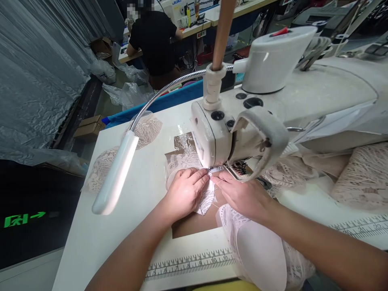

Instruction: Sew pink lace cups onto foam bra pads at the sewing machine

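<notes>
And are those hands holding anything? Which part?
Left hand and right hand touch the lace piece at its far end, by the sewing machine; pinched or pressed, I can't tell.

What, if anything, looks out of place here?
Loose plastic bags lie on the floor beyond the table, which looks untidy. A lace piece also hangs over the table's near edge, though that may be ordinary. No spill or damage stands out.

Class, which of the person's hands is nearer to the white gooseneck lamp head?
Left. The left hand lies on the lace fabric, to the right of the gooseneck lamp head; the right hand is farther right, beyond the left one.
</notes>
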Motion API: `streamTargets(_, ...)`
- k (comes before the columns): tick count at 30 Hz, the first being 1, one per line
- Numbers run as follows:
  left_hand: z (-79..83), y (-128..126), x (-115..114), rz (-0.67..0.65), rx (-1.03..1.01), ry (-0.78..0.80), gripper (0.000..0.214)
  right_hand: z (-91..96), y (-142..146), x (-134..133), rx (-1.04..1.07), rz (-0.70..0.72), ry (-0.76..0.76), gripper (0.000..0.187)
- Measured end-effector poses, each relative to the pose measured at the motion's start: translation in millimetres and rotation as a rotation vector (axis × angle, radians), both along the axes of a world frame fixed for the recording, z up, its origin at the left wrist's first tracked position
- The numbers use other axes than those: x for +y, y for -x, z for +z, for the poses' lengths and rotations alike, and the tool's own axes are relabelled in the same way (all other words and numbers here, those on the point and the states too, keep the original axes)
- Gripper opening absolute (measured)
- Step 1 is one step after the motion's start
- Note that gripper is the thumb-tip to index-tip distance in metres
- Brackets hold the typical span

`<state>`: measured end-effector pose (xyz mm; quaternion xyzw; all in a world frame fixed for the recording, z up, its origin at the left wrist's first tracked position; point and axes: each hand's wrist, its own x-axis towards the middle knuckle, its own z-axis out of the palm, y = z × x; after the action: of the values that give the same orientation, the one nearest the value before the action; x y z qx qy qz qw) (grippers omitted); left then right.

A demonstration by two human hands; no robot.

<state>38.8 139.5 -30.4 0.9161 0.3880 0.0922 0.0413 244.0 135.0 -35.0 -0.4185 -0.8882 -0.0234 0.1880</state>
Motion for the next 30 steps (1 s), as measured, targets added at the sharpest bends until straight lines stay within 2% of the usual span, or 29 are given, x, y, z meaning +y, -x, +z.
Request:
streamTargets(14, 1.1, 2, 8, -0.001, -0.022, 0.015, 0.039, -2.5, -5, 2, 0.080, 0.047, 0.099, 0.034)
streamTargets(19, -1.6, 6, 10, 0.012, -0.043, 0.011, 0.038, 0.1, -2, 2, 0.063, 0.027, 0.062, 0.036)
streamTargets(30, -2.6, 7, 7, 0.126, -0.038, -0.011, 0.034, -8.4, -2, 2, 0.074, 0.021, 0.060, 0.038)
